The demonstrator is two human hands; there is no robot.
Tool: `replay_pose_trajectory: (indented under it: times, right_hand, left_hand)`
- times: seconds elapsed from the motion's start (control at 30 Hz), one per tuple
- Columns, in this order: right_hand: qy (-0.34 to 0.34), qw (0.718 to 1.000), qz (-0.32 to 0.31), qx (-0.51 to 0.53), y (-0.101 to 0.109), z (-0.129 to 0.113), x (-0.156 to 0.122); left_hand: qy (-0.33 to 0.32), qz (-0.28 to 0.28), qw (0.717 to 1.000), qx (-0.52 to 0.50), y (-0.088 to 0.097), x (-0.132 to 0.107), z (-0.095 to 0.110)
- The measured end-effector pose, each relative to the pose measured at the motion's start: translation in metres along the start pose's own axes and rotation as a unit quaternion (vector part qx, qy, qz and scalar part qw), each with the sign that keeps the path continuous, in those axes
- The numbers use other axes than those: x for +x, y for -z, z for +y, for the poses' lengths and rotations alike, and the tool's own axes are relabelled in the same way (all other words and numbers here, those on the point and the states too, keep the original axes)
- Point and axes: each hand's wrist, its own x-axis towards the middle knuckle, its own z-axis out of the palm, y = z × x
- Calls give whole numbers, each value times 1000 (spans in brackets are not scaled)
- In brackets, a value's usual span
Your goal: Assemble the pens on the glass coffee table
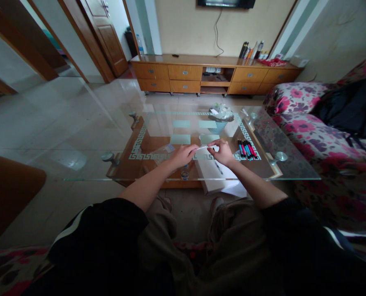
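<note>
Over the glass table, my left hand (183, 156) pinches one end of a slim white pen-like rod (203, 147). At its other end are the closed thumb and fingers of my right hand (223, 153). A small dark bit shows between those right fingers, too small to name. Just right of my right hand lies a row of several pens (247, 149) in pink, blue and black.
Both hands are above the glass coffee table (87, 166). Under the glass are a white box (210, 174) and a bottle (185, 172). A lined waste bin (220, 123) stands beyond. The floral sofa (300, 98) is at right, a wooden cabinet (185, 72) at the back.
</note>
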Motion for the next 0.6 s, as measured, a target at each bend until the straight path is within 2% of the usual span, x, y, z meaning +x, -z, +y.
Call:
replay_pose_trajectory:
  times: [0.2, 0.33, 0.43, 0.5, 0.6]
  right_hand:
    - [-33, 981, -2, 192, -11, -10, 1]
    - [-125, 936, 13, 329, -9, -13, 3]
    - [-199, 883, 51, 422, -4, -14, 7]
    - [-210, 857, 71, 466, -1, -15, 9]
    - [-210, 850, 83, 476, 0, -13, 10]
  left_hand:
    - [-6, 9, 999, -32, -2, -1, 4]
    - [6, 16, 998, -62, -1, 0, 7]
    - [79, 30, 987, -140, -5, 2, 6]
    - [143, 44, 961, -234, -10, 5, 2]
    - [203, 43, 922, -326, -17, 7, -6]
